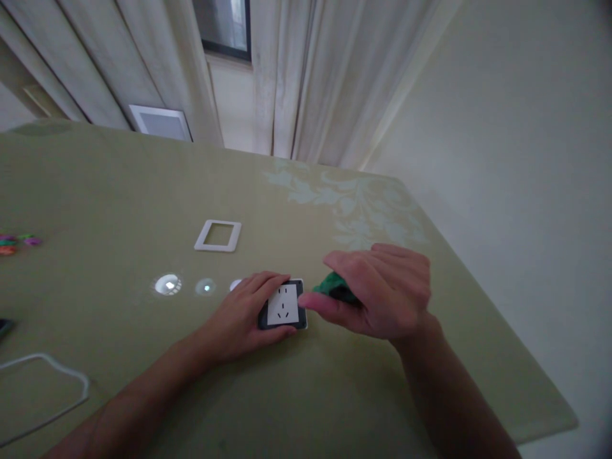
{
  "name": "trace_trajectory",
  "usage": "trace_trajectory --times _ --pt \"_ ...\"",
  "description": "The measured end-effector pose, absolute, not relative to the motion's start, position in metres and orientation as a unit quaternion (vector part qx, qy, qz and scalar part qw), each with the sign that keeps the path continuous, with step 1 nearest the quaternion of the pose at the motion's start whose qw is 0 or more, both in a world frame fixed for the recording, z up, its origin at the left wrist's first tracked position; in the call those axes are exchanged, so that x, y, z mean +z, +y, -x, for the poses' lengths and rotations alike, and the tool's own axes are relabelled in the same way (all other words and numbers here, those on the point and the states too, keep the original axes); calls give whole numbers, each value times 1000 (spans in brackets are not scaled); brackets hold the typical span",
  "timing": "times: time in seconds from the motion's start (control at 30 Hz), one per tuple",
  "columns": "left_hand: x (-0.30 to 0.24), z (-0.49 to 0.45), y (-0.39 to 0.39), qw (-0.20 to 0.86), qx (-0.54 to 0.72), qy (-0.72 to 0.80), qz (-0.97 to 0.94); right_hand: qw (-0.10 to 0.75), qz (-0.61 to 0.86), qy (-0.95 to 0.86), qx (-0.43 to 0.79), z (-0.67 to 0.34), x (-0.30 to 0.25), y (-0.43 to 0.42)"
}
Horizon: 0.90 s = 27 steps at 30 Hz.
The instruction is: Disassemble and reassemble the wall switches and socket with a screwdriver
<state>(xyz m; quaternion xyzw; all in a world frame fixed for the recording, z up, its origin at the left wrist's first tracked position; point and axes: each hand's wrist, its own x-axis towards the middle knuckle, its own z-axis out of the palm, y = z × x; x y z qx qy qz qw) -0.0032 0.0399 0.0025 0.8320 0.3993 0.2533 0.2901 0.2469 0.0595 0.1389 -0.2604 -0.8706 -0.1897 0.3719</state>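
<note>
A wall socket [283, 305] with a white slotted face and a dark surround lies on the table, its outer frame off. My left hand [253, 312] is closed around its left side, fingers over the top edge and thumb along the bottom edge. Just right of the socket, my right hand [382, 290] is raised and wrapped round a green-and-black tool handle [333, 285]. Most of that handle is hidden in the palm, and no shaft shows. The right thumb tip reaches close to the socket's right edge; whether they touch I cannot tell.
A white square frame [234, 237] lies beyond the left hand on the table [119, 191]. Small colourful pieces [8, 243] sit at the far left, above a white cable [62, 364] and a dark object [6, 327]. Curtains [315, 83] and a wall [516, 159] border the table.
</note>
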Motion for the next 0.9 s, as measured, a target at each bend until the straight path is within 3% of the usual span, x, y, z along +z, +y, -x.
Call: trace_trajectory --times 0.2,0.4,0.6,0.8,0.9 --pt "1 3 39 276 251 403 -836 331 270 -903 36 -244 146 61" --pt "3 3 40 290 253 399 -832 357 286 -870 -186 -247 147 55" --pt "1 4 40 273 254 399 -838 305 276 -909 63 -246 150 57" --pt "3 3 40 283 237 402 -838 358 299 -864 -189 -247 143 58" --pt "3 3 40 285 242 401 -836 332 297 -894 -51 -247 146 58"
